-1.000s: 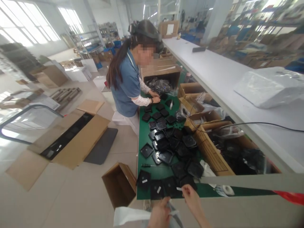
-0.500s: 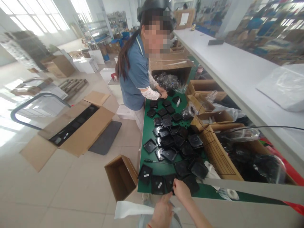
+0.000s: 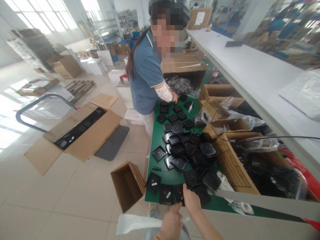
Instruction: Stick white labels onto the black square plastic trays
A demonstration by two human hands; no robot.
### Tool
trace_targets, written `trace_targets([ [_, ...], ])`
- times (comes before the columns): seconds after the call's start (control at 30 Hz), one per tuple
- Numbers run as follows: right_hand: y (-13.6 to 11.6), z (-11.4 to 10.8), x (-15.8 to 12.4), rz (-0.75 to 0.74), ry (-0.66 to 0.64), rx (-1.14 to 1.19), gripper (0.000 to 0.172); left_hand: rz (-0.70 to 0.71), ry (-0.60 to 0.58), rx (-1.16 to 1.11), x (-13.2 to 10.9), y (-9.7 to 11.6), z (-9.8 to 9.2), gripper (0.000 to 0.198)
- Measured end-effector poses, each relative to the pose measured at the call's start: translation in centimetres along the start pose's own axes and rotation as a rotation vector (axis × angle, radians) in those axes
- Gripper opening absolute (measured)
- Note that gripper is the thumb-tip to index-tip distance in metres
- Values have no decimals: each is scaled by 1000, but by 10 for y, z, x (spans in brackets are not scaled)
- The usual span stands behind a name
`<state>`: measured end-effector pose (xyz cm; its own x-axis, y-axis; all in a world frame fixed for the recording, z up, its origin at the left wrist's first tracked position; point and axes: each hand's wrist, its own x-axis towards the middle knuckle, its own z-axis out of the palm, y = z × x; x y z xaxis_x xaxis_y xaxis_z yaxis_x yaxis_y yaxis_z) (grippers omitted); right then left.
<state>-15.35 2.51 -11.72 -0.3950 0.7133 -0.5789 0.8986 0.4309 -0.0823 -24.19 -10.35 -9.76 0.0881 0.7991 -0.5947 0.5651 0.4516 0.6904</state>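
Note:
My right hand [image 3: 191,200] reaches over the near edge of the green table [image 3: 156,141] and presses its fingers on a flat black square part [image 3: 179,192]. Beside it lie two more black parts [image 3: 166,194] with small white labels. My left hand [image 3: 171,224] hangs just below the table edge, fingers pinching a white strip of paper [image 3: 136,223] that trails left. Whether my right hand grips the part or only touches it is hidden by the fingers.
Several black square parts [image 3: 186,150] cover the table. A co-worker [image 3: 147,76] stands at the far end, hands among parts. Open cardboard boxes [image 3: 230,160] line the right side. A small box [image 3: 127,185] and flattened carton [image 3: 80,133] lie on the floor.
My right hand moved left from a part near the table edge onto the labelled black part. My view shifted closer and left; the co-worker turned slightly.

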Motion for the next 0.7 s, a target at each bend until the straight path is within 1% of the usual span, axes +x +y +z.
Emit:
trace_targets([
  [0.1,5,-4,-5,-31,90,-45,49,-8,-8,-10,1,1,0,58],
  [0.2,9,-5,-8,-104,202,-65,37,-19,-5,-25,3,0,3,56],
  [0.3,11,-4,-5,-129,269,-40,28,-34,3,-49,5,-3,6,58],
  [0.37,13,-3,-1,-129,302,13,32,-39,9,-68,7,-5,7,59],
  [0.43,17,-2,1,-138,327,99,32,-44,32,-91,6,-6,8,56],
  [0.47,20,0,0,-137,335,155,28,-51,56,-107,4,-6,8,54],
  [0.53,27,3,-3,-114,349,282,17,-77,131,-148,-1,-5,6,47],
  [0.57,31,5,-5,-96,357,336,17,-93,181,-176,-4,-4,3,43],
  [0.63,38,10,-13,-31,360,521,25,-135,284,-251,-12,-2,-5,35],
  [0.7,41,15,-24,66,337,813,35,-178,370,-348,-20,0,-17,32],
])
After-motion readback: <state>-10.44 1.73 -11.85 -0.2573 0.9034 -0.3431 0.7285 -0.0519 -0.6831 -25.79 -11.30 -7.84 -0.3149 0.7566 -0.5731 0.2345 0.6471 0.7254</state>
